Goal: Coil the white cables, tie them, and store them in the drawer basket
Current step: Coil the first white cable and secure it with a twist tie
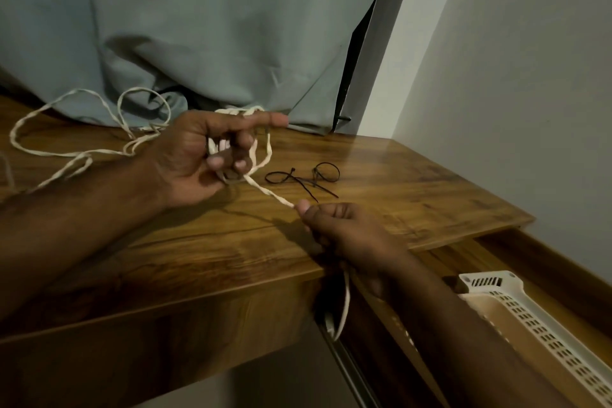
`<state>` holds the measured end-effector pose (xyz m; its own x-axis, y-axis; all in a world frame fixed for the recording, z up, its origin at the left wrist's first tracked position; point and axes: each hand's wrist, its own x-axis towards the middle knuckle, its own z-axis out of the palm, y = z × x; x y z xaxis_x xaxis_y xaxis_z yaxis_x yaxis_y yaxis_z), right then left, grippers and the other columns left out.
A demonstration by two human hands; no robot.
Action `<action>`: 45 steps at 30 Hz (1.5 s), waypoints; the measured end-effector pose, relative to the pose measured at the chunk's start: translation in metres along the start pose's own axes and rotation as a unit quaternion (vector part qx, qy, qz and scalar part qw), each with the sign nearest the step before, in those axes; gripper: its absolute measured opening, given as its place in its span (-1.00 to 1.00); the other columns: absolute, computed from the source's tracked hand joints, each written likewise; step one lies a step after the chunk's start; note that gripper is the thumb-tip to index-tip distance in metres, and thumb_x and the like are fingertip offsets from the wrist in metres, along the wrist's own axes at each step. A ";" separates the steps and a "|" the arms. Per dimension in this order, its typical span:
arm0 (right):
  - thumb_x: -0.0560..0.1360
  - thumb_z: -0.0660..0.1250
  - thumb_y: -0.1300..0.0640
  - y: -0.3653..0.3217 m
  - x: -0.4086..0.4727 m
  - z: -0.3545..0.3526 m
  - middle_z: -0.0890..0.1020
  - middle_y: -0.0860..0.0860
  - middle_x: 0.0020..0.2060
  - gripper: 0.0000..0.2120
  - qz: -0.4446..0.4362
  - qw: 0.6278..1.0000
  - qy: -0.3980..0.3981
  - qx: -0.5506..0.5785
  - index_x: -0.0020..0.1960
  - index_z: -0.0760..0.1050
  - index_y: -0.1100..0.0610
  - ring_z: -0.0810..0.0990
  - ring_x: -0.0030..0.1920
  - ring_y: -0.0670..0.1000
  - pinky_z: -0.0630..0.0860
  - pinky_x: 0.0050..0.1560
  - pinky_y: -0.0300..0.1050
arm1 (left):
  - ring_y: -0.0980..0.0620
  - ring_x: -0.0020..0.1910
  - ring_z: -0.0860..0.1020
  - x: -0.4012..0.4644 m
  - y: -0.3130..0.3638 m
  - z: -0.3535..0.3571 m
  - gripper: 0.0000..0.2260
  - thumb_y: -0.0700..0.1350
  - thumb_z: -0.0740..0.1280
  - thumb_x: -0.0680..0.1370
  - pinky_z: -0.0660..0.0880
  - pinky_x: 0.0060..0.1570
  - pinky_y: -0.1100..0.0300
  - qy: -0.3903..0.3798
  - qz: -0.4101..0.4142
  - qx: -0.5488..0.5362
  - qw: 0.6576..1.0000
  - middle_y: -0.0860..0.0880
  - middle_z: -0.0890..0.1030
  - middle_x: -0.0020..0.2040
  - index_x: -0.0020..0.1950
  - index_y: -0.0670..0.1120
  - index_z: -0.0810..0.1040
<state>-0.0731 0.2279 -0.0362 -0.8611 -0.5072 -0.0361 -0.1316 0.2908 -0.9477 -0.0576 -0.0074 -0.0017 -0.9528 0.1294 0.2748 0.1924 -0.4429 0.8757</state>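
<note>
A twisted white cable [269, 193] runs taut between my two hands above the wooden table [414, 182]. My left hand [202, 156] holds several loops of it wound round its fingers, with the index finger pointing right. My right hand [344, 228] pinches the cable near the table's front edge, and the tail hangs down below that hand. More loose white cable [66, 152] sprawls over the table at the left. Two black zip ties [303, 179] lie looped on the table just right of the coil. The white perforated drawer basket [530, 318] sits in the open drawer at the lower right.
A grey-green curtain [215, 26] hangs down onto the back of the table. A pale wall [530, 76] closes the right side. The open wooden drawer [496, 252] juts out below the table's right end, with its metal rail beneath.
</note>
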 end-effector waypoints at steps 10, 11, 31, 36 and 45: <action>0.69 0.10 -0.14 -0.012 0.003 0.001 0.31 -0.07 -0.45 -0.62 0.067 0.946 -0.005 0.316 -0.04 0.49 0.12 0.19 -0.57 -0.15 0.16 -0.63 -0.32 | 0.05 -0.66 0.42 -0.011 -0.024 0.010 -0.77 0.02 0.39 0.57 0.34 -0.54 0.27 -0.158 0.002 0.439 0.884 -0.11 0.60 -0.49 -0.04 -0.14 0.70; 0.69 0.10 -0.13 -0.015 0.000 0.005 0.32 -0.07 -0.44 -0.63 0.049 0.953 -0.024 0.299 0.02 0.50 0.13 0.21 -0.56 -0.15 0.17 -0.62 -0.31 | 0.04 -0.62 0.47 -0.013 -0.028 0.012 -0.82 -0.01 0.39 0.59 0.38 -0.53 0.25 -0.168 -0.004 0.481 0.860 -0.09 0.67 -0.40 -0.10 -0.09 0.66; 0.70 0.07 -0.13 0.008 -0.003 0.043 0.46 -0.14 -0.29 -0.72 -0.281 0.828 0.088 -0.477 0.31 0.20 0.02 0.44 -0.37 -0.17 0.41 -0.35 -0.20 | 0.08 -0.47 0.51 0.007 -0.053 0.002 -0.64 -0.04 0.17 0.68 0.28 -0.56 0.30 0.092 -0.013 0.149 0.985 -0.13 0.63 -0.26 0.21 -0.22 0.66; 0.71 0.13 -0.07 0.011 -0.002 0.046 0.61 0.00 0.07 -0.58 -0.291 0.821 0.067 -0.486 0.47 0.17 0.11 0.58 -0.17 -0.06 0.58 -0.18 -0.04 | 0.07 -0.47 0.48 0.003 -0.049 0.005 -0.24 0.43 0.16 0.55 0.29 -0.58 0.31 0.110 -0.003 0.185 0.976 -0.16 0.66 -0.29 0.13 -0.26 0.69; 0.67 0.11 -0.07 0.010 -0.001 0.051 0.65 -0.02 -0.04 -0.68 -0.353 0.688 0.067 -0.630 0.25 0.48 0.10 0.59 -0.18 -0.05 0.45 -0.17 -0.14 | -0.01 -0.23 0.71 0.004 -0.049 0.005 -0.79 -0.17 0.27 0.66 0.50 -0.24 0.14 0.143 0.002 0.221 0.965 -0.07 0.62 -0.41 0.23 -0.22 0.60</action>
<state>-0.0489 0.1902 -0.0618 -0.3907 -0.8280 0.4022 -0.7892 0.5262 0.3165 -0.0701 0.0193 -0.0420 -0.9653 -0.1506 0.2132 0.2176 -0.0132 0.9759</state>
